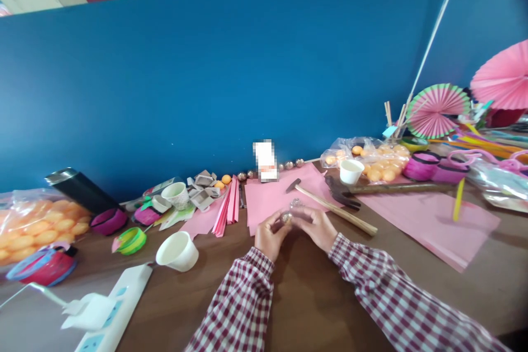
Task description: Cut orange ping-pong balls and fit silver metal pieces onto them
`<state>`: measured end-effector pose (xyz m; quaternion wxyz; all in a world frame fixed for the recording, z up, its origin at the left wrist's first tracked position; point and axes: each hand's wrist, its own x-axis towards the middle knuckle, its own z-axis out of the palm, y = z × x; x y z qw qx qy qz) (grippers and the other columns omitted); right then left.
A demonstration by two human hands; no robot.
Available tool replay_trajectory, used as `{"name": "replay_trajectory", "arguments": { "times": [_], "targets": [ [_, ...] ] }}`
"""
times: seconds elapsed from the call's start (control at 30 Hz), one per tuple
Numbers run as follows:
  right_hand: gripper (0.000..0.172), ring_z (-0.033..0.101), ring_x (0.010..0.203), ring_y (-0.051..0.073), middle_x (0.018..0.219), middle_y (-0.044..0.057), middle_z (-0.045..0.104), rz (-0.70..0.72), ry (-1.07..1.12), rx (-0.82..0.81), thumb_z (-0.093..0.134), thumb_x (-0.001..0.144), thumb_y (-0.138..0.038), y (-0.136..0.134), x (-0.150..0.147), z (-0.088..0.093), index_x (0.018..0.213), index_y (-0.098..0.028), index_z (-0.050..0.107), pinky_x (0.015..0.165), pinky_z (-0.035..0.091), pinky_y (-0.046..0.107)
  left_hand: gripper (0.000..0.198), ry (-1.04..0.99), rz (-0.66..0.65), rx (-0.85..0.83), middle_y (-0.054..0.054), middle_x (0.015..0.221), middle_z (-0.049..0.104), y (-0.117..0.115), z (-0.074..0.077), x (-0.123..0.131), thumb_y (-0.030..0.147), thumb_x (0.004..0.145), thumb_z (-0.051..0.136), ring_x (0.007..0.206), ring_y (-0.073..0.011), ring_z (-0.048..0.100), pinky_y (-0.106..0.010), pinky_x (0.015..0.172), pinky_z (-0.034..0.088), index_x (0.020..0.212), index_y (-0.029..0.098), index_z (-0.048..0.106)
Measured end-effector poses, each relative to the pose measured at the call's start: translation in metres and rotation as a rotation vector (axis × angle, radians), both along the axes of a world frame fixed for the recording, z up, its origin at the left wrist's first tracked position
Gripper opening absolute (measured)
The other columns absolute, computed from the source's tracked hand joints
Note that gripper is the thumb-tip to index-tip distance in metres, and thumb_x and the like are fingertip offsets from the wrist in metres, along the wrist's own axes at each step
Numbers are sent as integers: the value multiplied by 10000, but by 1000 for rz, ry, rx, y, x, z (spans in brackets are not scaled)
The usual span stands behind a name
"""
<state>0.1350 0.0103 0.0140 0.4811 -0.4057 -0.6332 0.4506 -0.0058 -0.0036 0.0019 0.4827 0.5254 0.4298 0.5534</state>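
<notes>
A small shiny metallic ball (286,218) sits between the fingertips of my left hand (270,236), above the near edge of the pink paper (270,198). My right hand (318,226) meets it from the other side, with thumb and fingers drawn together at the ball. Just beyond the right fingertips is a small clear, glittery piece (295,203); its kind is hard to make out. A hammer (334,209) with a wooden handle lies to the right of my hands. At the back, several similar shiny balls (300,163) stand in a row along the blue partition.
Left stand a white paper cup (177,251), a power strip (119,308), a dark flask (80,190) and a bag of orange balls (45,225). Right are a long wooden-handled tool (391,189), another white cup (351,171), more pink paper (433,225) and a paper fan (437,111).
</notes>
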Motion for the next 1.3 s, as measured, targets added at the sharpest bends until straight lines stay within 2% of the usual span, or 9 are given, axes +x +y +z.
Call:
{"name": "replay_trajectory", "arguments": {
  "times": [0.17,0.27,0.53,0.7,0.97,1.3],
  "targets": [
    [273,569,941,210,949,54,644,-28,-17,69,581,703,-308,1,-2,-1,941,-180,623,881,426,375,427,-58,26,-7,-72,1048,618,1,1,-1,169,609,655,969,-205,565,-370,895,425,1027,130,573],
    [258,575,919,201,957,55,638,-24,-15,86,568,716,-298,1,-2,-2,941,-181,617,865,437,369,417,-84,-1,-6,-82,1049,616,1,1,-1,184,618,652,970,-204,564,-368,891,429,1023,128,565],
    [245,594,796,164,895,46,635,-9,-61,142,556,731,-277,-3,-4,-3,956,-188,596,745,489,307,344,-167,-14,-99,-100,955,641,0,-1,-1,276,664,617,884,-201,598,-361,790,483,967,126,551],
    [323,585,772,158,926,55,613,10,-104,134,593,699,-314,-5,-5,-3,994,-185,567,667,507,282,359,-189,-4,-129,-101,912,652,0,1,0,285,651,630,852,-195,609,-347,783,484,957,116,551],
    [291,573,872,172,995,54,606,25,-8,116,526,751,-285,-3,-4,4,1028,-201,555,774,483,307,422,-215,-60,-77,-101,1063,598,-1,2,-2,290,678,603,944,-207,571,-331,779,489,1067,151,521],
    [346,585,828,169,985,55,609,40,-49,137,548,739,-299,-4,-4,0,1071,-201,536,750,488,303,355,-167,-32,-49,-99,953,629,-1,2,-1,292,656,624,838,-185,601,-334,760,489,969,133,567]
  ]
}}
